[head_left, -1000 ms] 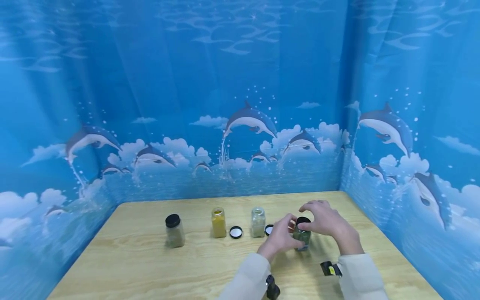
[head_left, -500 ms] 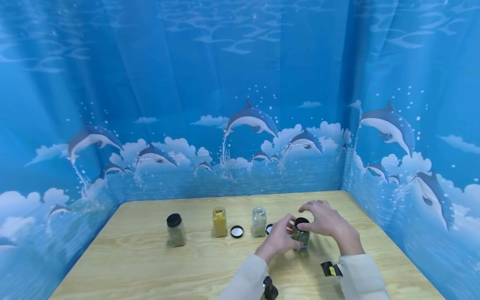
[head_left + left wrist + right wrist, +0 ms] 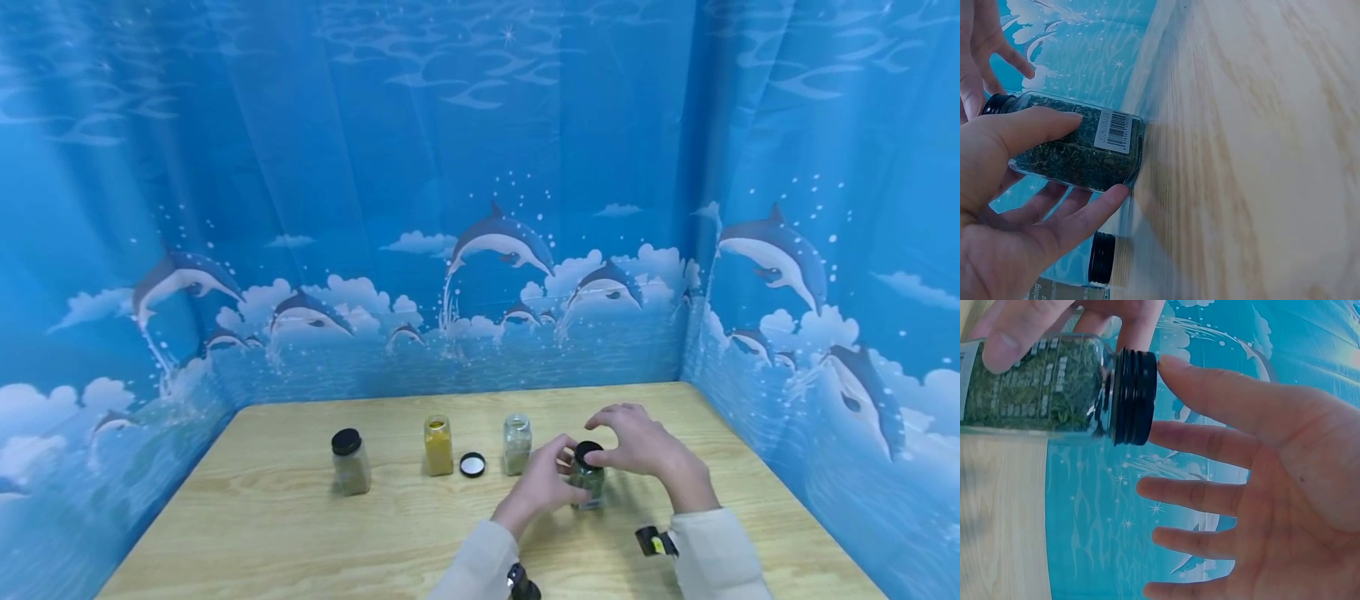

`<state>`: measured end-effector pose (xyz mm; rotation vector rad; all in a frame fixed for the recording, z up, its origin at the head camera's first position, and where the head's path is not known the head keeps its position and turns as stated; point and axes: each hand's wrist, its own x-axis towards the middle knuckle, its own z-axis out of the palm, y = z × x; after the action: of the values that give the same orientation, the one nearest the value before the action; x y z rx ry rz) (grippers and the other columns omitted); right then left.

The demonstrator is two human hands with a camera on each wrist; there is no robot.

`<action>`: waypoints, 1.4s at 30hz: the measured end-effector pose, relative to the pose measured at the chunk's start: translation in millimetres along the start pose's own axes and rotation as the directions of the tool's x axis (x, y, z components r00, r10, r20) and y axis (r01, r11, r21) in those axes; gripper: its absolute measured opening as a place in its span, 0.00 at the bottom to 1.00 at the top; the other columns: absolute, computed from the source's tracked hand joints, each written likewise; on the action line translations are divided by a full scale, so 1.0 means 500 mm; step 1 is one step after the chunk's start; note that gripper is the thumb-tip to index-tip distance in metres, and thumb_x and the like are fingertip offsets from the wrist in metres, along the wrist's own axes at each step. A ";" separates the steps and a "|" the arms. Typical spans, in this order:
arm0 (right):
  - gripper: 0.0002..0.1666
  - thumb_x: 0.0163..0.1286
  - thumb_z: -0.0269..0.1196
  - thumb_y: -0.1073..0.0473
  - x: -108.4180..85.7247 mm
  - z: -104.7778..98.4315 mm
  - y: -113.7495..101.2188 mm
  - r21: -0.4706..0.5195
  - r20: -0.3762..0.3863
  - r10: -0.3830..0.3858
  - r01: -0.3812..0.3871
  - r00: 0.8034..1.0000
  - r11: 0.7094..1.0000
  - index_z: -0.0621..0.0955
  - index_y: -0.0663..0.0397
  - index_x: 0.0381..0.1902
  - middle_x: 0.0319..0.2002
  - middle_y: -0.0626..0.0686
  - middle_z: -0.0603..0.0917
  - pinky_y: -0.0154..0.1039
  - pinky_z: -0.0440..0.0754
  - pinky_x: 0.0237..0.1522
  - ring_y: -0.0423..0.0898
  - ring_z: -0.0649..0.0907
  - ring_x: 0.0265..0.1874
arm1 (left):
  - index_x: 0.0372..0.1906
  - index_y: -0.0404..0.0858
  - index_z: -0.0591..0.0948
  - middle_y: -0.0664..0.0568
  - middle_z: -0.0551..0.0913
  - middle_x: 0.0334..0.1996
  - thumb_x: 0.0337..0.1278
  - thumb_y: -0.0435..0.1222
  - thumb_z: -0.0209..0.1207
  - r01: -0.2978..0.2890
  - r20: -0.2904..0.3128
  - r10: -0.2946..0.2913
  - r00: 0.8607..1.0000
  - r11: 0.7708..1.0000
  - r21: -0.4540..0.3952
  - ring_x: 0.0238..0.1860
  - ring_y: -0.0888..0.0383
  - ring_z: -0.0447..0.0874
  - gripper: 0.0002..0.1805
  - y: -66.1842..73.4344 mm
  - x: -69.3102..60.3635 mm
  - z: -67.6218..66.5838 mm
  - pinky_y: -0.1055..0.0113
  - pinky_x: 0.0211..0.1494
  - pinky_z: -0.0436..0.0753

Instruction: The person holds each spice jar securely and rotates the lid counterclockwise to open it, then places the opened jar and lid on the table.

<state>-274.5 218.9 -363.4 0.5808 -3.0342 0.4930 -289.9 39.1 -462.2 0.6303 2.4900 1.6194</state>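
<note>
A herb jar (image 3: 588,480), filled with dried green leaves, stands upright above the near right part of a pale wooden table (image 3: 300,533); whether its base touches the wood cannot be told. It wears a black cap (image 3: 587,452), and a barcode label (image 3: 1114,131) sits low on its side.

The left hand (image 3: 538,485) grips the herb jar from its left, thumb along one face and fingers on the other side. The right hand (image 3: 647,450) is at the jar's top right, its fingers straight and spread rather than curled. Its thumb tip and index fingertip are at the cap; whether both touch it is unclear.

Just left of the herb jar, beyond the left hand, is an open-topped pale jar (image 3: 516,442). Further left of the herb jar lies a loose lid (image 3: 472,465), white inside facing up, then an open yellow jar (image 3: 438,452). Farthest left of it stands a grey jar (image 3: 352,472) with its black top on.

Nearer the wearer than the herb jar are two light sleeves (image 3: 716,550). Behind it and to both sides hangs a blue dolphin curtain (image 3: 375,167).
</note>
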 end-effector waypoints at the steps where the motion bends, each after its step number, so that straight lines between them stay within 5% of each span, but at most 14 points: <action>1: 0.29 0.63 0.75 0.47 0.000 0.000 -0.001 0.000 0.000 -0.009 0.009 1.000 1.000 0.84 0.54 0.57 0.64 0.66 0.80 0.77 0.74 0.59 0.76 0.70 0.67 | 0.52 0.47 0.79 0.50 0.84 0.47 0.43 0.29 0.78 -0.002 -0.001 0.002 1.000 1.000 -0.002 0.48 0.54 0.87 0.29 -0.001 -0.002 -0.001 0.65 0.50 0.88; 16: 0.29 0.62 0.76 0.47 0.000 0.005 -0.025 0.023 0.017 -0.043 0.043 0.999 0.999 0.84 0.54 0.57 0.64 0.65 0.80 0.78 0.72 0.60 0.74 0.71 0.67 | 0.49 0.45 0.79 0.49 0.85 0.45 0.40 0.27 0.79 -0.003 -0.015 0.003 1.000 1.000 -0.004 0.47 0.54 0.86 0.28 -0.004 -0.022 -0.018 0.61 0.49 0.88; 35: 0.19 0.56 0.79 0.47 0.006 0.021 -0.047 -0.002 0.013 -0.059 0.059 0.998 0.998 0.88 0.48 0.42 0.60 0.60 0.84 0.76 0.75 0.59 0.71 0.75 0.64 | 0.46 0.44 0.80 0.50 0.84 0.44 0.36 0.25 0.79 -0.015 -0.028 0.016 0.999 0.999 0.032 0.45 0.56 0.86 0.29 -0.002 -0.034 -0.029 0.66 0.47 0.87; 42: 0.19 0.56 0.80 0.46 0.005 0.019 -0.050 -0.018 0.016 -0.043 0.044 0.999 0.999 0.88 0.47 0.41 0.60 0.61 0.83 0.78 0.75 0.56 0.70 0.76 0.64 | 0.51 0.46 0.79 0.52 0.83 0.43 0.40 0.33 0.80 -0.036 -0.002 0.036 0.999 0.998 0.047 0.46 0.58 0.85 0.29 -0.007 -0.035 -0.034 0.67 0.49 0.86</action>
<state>-267.5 193.1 -364.7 0.6512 -3.0297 0.4601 -280.4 16.5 -460.6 0.6823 2.5400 1.5793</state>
